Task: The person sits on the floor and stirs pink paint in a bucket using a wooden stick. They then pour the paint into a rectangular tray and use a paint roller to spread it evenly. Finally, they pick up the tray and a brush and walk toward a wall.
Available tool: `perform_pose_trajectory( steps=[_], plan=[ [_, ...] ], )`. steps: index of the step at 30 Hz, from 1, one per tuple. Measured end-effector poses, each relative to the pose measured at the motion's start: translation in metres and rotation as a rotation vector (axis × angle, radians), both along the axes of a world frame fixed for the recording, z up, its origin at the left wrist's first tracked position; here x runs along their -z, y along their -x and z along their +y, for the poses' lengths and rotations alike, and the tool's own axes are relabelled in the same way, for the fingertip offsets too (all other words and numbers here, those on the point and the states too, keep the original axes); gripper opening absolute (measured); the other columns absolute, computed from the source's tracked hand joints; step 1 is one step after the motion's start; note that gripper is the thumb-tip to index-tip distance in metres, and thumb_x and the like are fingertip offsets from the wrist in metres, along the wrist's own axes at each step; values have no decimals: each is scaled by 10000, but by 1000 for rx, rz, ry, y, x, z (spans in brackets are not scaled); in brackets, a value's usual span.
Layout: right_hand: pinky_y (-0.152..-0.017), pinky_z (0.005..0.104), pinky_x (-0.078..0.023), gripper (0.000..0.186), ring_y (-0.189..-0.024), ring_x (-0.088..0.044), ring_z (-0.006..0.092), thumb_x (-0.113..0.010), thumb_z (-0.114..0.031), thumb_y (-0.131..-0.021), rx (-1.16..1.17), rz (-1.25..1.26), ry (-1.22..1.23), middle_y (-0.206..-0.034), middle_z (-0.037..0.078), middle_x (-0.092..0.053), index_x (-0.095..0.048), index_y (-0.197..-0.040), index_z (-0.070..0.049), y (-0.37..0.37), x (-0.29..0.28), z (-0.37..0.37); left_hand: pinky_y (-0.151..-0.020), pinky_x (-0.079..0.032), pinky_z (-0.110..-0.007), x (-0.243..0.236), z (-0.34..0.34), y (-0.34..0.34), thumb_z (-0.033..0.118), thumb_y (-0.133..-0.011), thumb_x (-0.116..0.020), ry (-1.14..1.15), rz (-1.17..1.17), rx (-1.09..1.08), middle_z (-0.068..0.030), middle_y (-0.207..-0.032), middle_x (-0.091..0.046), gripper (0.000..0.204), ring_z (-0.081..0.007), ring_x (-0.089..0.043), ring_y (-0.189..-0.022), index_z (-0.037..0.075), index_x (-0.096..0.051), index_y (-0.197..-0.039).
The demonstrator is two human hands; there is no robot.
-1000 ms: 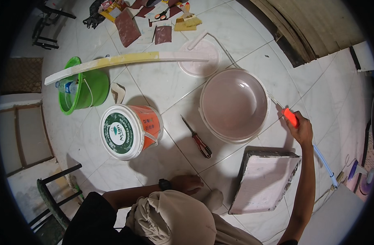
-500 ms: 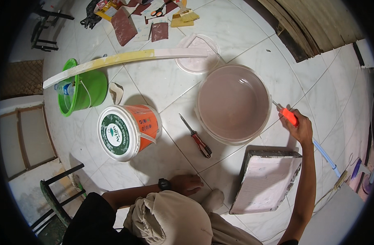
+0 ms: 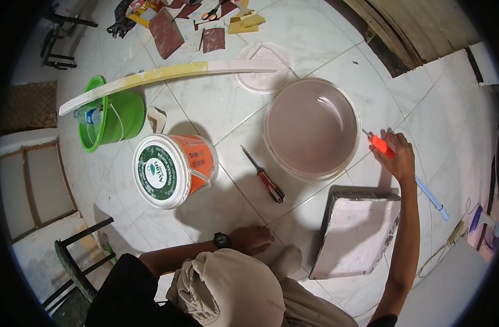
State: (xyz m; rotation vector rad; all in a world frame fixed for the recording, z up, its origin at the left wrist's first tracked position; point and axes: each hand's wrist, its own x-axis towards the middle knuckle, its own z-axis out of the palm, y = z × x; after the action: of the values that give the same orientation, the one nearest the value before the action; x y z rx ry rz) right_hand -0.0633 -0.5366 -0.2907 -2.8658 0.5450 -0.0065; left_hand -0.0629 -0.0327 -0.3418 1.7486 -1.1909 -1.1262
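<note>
My right hand (image 3: pixel 400 158) is closed round the orange handle (image 3: pixel 381 146) of a tool. Its thin metal shaft points at the outer wall of a round tub (image 3: pixel 313 129) holding pinkish liquid; the tool's far end cannot be made out. A light-blue rod (image 3: pixel 430 196) slants out behind that hand, apparently part of the same tool. Low over the floor by my foot (image 3: pixel 287 260), my left hand (image 3: pixel 253 240) has its fingers curled together, with nothing seen in them. A red-and-black screwdriver (image 3: pixel 266 179) lies between that hand and the tub. Below my right hand sits a paint tray (image 3: pixel 358 234) coated in pale pink.
A white-and-orange paint pail (image 3: pixel 176 170) lies at left, beside a green bucket (image 3: pixel 116 120) with a plastic bottle. A long strip (image 3: pixel 168 72) rests across the bucket's rim and a round lid (image 3: pixel 263 68). Sandpaper (image 3: pixel 214 40) and scissors (image 3: pixel 211 13) lie behind. Wooden furniture (image 3: pixel 413 32) stands far right.
My right hand and the orange-handled tool have shifted slightly left, toward the tub, and the blue rod with them. The left hand's fingers look more curled. The whole view has tilted a little.
</note>
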Motion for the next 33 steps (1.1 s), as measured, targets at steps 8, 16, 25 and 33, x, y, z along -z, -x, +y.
perform_pose_trajectory(
  steps=[8, 16, 25, 33],
  plan=[
    [-832, 367, -511, 219, -928, -659, 261, -574, -129, -963, 152, -204, -450, -1081, 113, -643, -624, -1157, -41, 8, -72, 74, -739, -492, -315, -25, -28, -48, 217, -995, -560, 192, 99, -409, -88, -966, -607, 205, -183, -588, -785, 39, -607, -1086],
    [-951, 397, -514, 559, -1072, -627, 236, -479, -232, -926, 665, -370, -1705, -1223, 159, -567, -384, -1408, 35, 0, -86, 190, -931, -445, -340, -41, -97, -142, 299, -1029, -425, 437, 492, -1104, -93, -1212, -541, 400, -182, -563, -1080, 24, -479, -1314],
    [-815, 320, -568, 636, -959, -643, 217, -650, 32, -846, 818, -767, -1290, -1235, 188, -490, -331, -1391, -42, -17, -88, 241, -1084, -288, -417, 15, -159, -196, 472, -1022, -359, 450, 642, -1122, -38, -1436, -491, 519, -206, -451, -1297, 161, -470, -1423],
    [-876, 420, -463, 300, -1058, -544, 296, -650, -24, -773, 147, -482, -220, -1309, 136, -468, -660, -1064, -98, -20, -117, 238, -1038, -435, -397, 33, -172, -188, 294, -1055, -299, 370, 730, -1175, -137, -1295, -593, 464, -239, -566, -1189, -9, -506, -1339]
  ],
)
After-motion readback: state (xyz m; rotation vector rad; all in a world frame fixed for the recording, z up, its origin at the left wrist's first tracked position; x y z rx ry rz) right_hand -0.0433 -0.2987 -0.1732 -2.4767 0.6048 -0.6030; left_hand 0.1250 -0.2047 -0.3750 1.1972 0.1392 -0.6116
